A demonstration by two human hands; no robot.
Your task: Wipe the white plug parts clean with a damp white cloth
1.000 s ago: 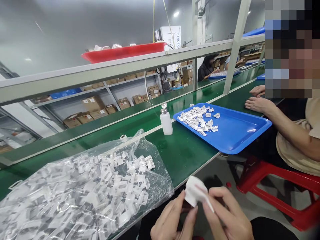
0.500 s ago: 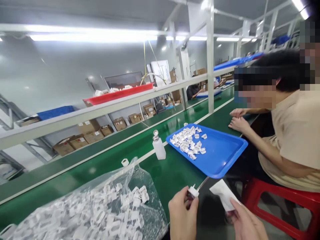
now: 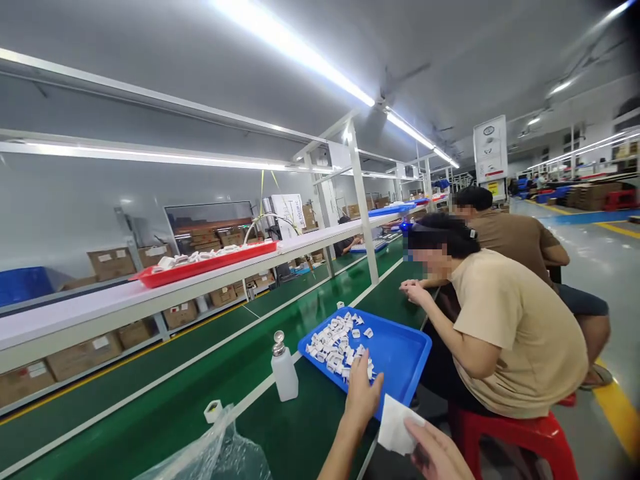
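Observation:
My left hand [image 3: 363,390] reaches over the near edge of a blue tray [image 3: 400,357], its thumb and forefinger apart. Just beyond its fingertips lies a heap of small white plug-like plastic parts [image 3: 334,343]; no part shows between the fingers. Lower right, my right hand [image 3: 440,450] pinches a folded white tissue or cloth [image 3: 397,427] between thumb and fingers, out past the bench edge.
A white pump bottle [image 3: 284,370] stands left of the tray. One white part [image 3: 213,411] sits near a clear plastic bag [image 3: 220,457]. A red tray [image 3: 210,262] rests on the shelf above. To the right, a co-worker [image 3: 520,327] sits on a red stool [image 3: 505,427].
My left hand has gone forward from the bench edge to the blue tray, and the white part it held no longer shows in its fingers. The view has tilted up and right.

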